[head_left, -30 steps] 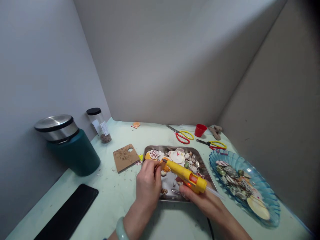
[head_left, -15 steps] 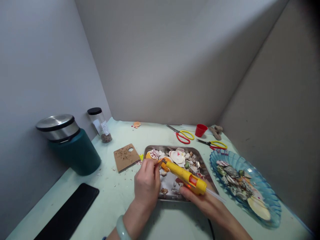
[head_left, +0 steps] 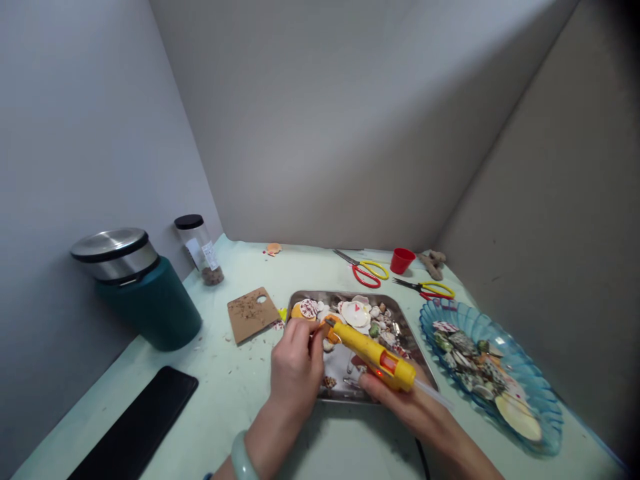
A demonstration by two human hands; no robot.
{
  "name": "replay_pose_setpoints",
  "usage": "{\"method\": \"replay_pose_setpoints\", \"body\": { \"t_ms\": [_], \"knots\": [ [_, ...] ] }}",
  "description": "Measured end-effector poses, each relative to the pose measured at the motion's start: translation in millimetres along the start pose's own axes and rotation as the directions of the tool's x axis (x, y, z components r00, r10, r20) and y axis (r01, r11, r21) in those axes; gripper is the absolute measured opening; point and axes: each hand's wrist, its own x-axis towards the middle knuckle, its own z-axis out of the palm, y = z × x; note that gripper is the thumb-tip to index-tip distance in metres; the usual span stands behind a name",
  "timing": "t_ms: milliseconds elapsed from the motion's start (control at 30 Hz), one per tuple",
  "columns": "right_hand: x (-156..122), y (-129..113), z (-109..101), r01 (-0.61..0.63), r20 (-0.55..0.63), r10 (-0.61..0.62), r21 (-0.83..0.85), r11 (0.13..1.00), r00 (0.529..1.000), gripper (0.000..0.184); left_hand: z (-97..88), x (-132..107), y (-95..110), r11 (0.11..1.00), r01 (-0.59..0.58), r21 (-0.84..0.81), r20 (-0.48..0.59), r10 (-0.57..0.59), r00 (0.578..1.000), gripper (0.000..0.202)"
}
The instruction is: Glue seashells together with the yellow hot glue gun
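Note:
My right hand (head_left: 400, 400) grips a yellow glue gun (head_left: 370, 352) whose orange nozzle points left, toward my left hand (head_left: 295, 370). The fingers of my left hand are pinched together at the nozzle tip, over the left part of a metal tray (head_left: 425, 368). What they pinch is too small to make out. The tray holds several shells, among them a large pale shell (head_left: 355, 313) with a red mark. A clear glue stick juts from the back of the gun. A pale green bangle sits on my left wrist.
A blue glass dish (head_left: 543, 417) of shells lies at the right. Two pairs of scissors (head_left: 367, 272) (head_left: 430, 289), a red cup (head_left: 401, 261), a cardboard piece (head_left: 251, 314), a jar (head_left: 199, 248), a teal bin (head_left: 137, 290) and a black slab (head_left: 135, 427) surround the tray.
Hands and glue gun have barely shifted; the nozzle stays at my left fingertips.

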Motion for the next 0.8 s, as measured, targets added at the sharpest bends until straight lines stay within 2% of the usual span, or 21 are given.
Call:
{"method": "replay_pose_setpoints", "body": {
  "t_ms": [67,133,200,300,367,467,800],
  "knots": [
    [-0.7,0.6,-0.2,0.004,0.0,-0.004,-0.001,1.0,1.0,0.024,0.6,0.9,1.3,0.991,0.119,-0.068,0.02,-0.118,0.993,0.008],
    [-1.2,0.9,0.0,0.0,0.001,0.0,-0.003,1.0,1.0,0.024,1.9,2.7,2.8,0.937,0.303,-0.174,0.086,-0.292,0.953,0.009],
    [-1.1,0.6,0.2,-0.01,0.0,0.01,-0.005,1.0,1.0,0.025,3.7,5.2,4.4,0.817,0.492,-0.301,0.197,-0.452,0.87,0.013],
    [-0.3,-0.6,0.4,-0.027,-0.004,0.027,-0.003,1.0,1.0,0.027,6.0,8.1,5.7,0.611,0.648,-0.455,0.343,-0.551,0.761,0.023],
    [0.0,-1.2,0.5,-0.029,0.003,0.029,-0.001,1.0,1.0,0.028,6.8,8.8,5.2,0.513,0.686,-0.516,0.402,-0.562,0.723,0.028],
    [-0.4,-0.6,0.5,-0.011,0.021,0.011,-0.012,1.0,1.0,0.028,7.2,8.8,3.5,0.427,0.71,-0.56,0.451,-0.562,0.694,0.032],
    [0.1,-5.7,-0.5,-0.029,-0.028,0.029,0.017,0.999,0.999,0.025,3.1,12.9,7.5,0.324,0.733,-0.598,0.468,-0.601,0.648,0.033]
  ]
}}
